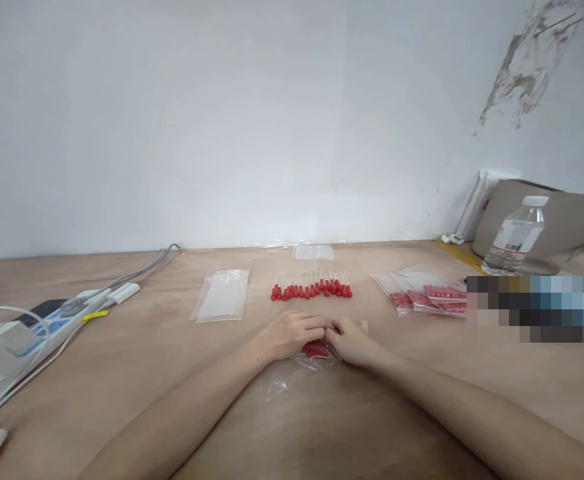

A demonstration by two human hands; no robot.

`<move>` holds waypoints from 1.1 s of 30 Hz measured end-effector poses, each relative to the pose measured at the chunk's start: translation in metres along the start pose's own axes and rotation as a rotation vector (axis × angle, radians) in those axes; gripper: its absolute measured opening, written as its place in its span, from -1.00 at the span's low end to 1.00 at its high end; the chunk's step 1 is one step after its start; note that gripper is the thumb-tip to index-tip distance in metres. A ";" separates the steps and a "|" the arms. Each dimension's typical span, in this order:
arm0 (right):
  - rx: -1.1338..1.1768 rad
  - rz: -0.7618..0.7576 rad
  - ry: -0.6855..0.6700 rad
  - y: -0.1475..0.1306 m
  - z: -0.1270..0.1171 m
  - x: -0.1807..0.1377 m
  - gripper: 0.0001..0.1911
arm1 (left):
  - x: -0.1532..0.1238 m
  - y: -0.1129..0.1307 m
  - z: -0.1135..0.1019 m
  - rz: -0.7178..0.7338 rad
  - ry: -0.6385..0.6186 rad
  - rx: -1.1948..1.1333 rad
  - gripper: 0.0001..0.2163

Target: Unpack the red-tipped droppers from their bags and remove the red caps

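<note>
At the near middle of the table, a transparent plastic bag (317, 363) with red-bulbed pieces inside lies under my hands. My left hand (297, 333) and my right hand (349, 339) meet at its far edge, fingers closed on it and partly hiding it. Just beyond them is a row of droppers (312, 290), thin pale tubes with red bulbs towards me. To the left lies a stack of flat plastic bags (222, 297). Several filled bags (422, 293) of the red-bulbed droppers overlap on the right.
Another small stack of bags (313, 252) lies by the wall. A power strip (47, 330) with plugs and cables runs along the left. At the right stand a water bottle (517, 237) and a grey-brown bag-like object (567, 227); a blurred patch hides things below them. A plastic scrap (277, 389) lies near my left forearm.
</note>
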State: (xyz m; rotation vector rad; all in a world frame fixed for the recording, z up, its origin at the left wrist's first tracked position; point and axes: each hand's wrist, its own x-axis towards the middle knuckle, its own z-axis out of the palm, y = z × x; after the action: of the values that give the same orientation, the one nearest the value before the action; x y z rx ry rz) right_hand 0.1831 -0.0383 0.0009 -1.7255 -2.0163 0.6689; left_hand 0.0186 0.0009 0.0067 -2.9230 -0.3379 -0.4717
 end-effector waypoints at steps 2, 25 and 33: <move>-0.007 -0.013 0.020 0.003 0.003 0.003 -0.78 | 0.000 0.000 -0.001 -0.001 -0.007 -0.026 -0.71; 0.287 -0.383 -0.123 0.029 -0.005 0.016 -0.73 | -0.055 0.039 -0.025 -0.596 0.058 -0.475 -0.55; 0.396 -0.405 -0.197 0.024 -0.005 0.013 -0.63 | -0.052 0.026 -0.016 -0.608 0.125 -0.430 -0.58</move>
State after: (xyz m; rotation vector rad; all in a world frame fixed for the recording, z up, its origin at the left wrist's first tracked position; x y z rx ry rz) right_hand 0.2034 -0.0216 -0.0092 -1.0233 -2.0950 1.0392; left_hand -0.0277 -0.0371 0.0017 -3.1195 -1.2634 -0.8972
